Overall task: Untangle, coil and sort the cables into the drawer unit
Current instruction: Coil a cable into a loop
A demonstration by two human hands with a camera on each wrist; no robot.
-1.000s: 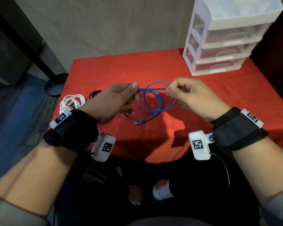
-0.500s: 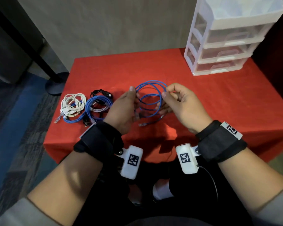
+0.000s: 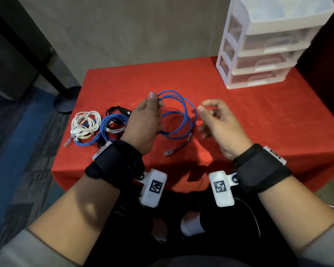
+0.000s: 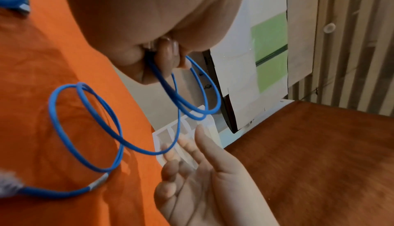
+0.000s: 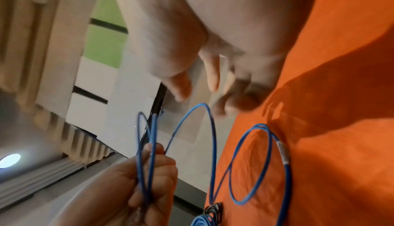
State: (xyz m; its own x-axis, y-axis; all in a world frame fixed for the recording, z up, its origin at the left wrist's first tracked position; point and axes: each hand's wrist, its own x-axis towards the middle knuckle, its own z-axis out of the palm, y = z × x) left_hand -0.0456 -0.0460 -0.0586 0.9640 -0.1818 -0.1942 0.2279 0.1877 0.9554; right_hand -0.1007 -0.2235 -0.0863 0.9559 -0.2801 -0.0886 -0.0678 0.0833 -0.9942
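Observation:
A thin blue network cable (image 3: 184, 114) hangs in a few loose loops above the red tablecloth (image 3: 239, 116). My left hand (image 3: 156, 100) pinches the loops together at their top left, thumb up. The cable's clear plug (image 3: 168, 152) lies on the cloth near the front edge. My right hand (image 3: 202, 107) hovers just right of the loops, fingers loosely curled, holding nothing. In the left wrist view the left fingers (image 4: 164, 57) curl around the blue cable (image 4: 85, 128). In the right wrist view the right hand (image 5: 202, 81) stays apart from the cable (image 5: 213, 136). The white drawer unit (image 3: 268, 45) stands at the back right, drawers closed.
At the table's left lies a heap of cables: a white bundle (image 3: 86, 124), a blue bundle (image 3: 112, 130) and a black one (image 3: 118, 110). A dark pole with a round base (image 3: 66, 101) stands on the floor beyond the left edge.
My right hand has let go of the blue loops and drawn away to the right. The left hand keeps hold, and the loops have sagged wider with the plug end on the cloth.

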